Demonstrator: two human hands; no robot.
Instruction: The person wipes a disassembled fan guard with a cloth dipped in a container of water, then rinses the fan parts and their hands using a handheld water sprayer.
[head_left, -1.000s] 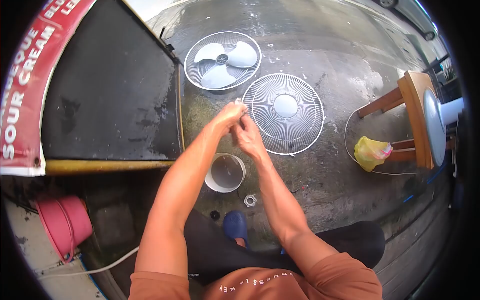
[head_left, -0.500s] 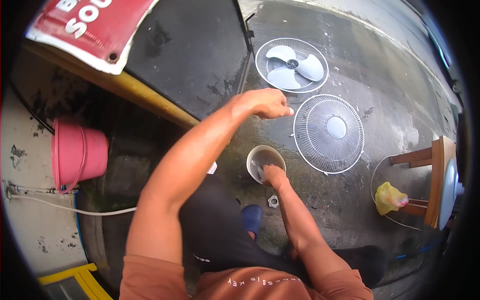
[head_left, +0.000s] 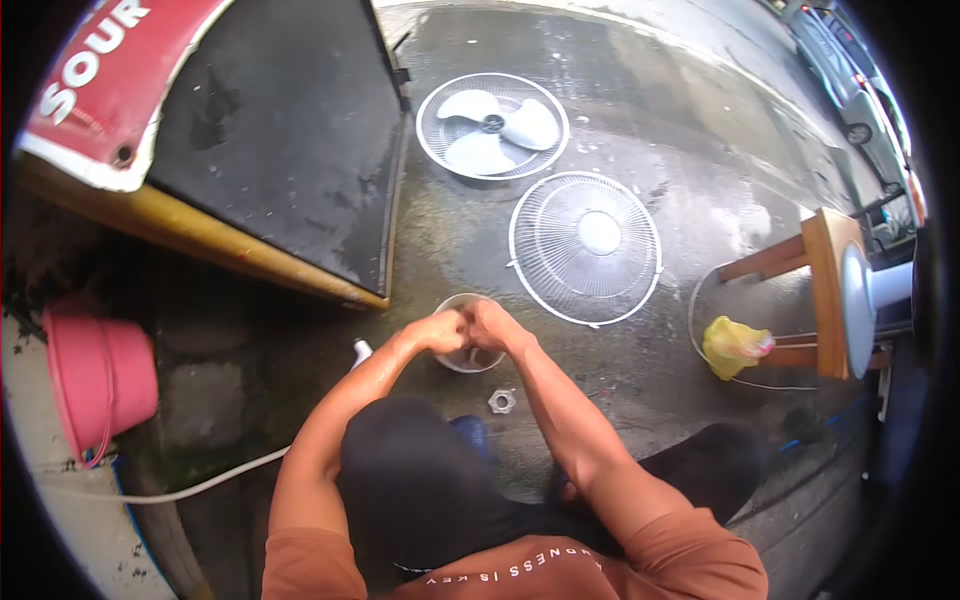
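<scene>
Both my hands meet over a small pale tub (head_left: 472, 370) on the wet ground. My left hand (head_left: 443, 331) comes in from the left, its fingers closed against the right ones. My right hand (head_left: 491, 325) is also closed, at the tub's upper right. Whatever lies between the fingers is hidden. Just below the tub lies a whitish nut-shaped ring (head_left: 502, 401). Beyond the hands, a round fan guard (head_left: 540, 225) rests on the ground. Farther off, three-bladed fan blades (head_left: 493, 124) lie on a second round guard.
A dark-topped box (head_left: 290, 150) with a yellowish edge stands at upper left, bearing a red sign (head_left: 110, 90). A pink bucket (head_left: 105, 385) and a hose (head_left: 215, 483) are at left. At right are a wooden stool (head_left: 830, 290) and a yellow plastic bag (head_left: 733, 347).
My left hand has come down from near the fan guards to the tub, joining my right hand, which has risen from inside it. The whole view has shifted.
</scene>
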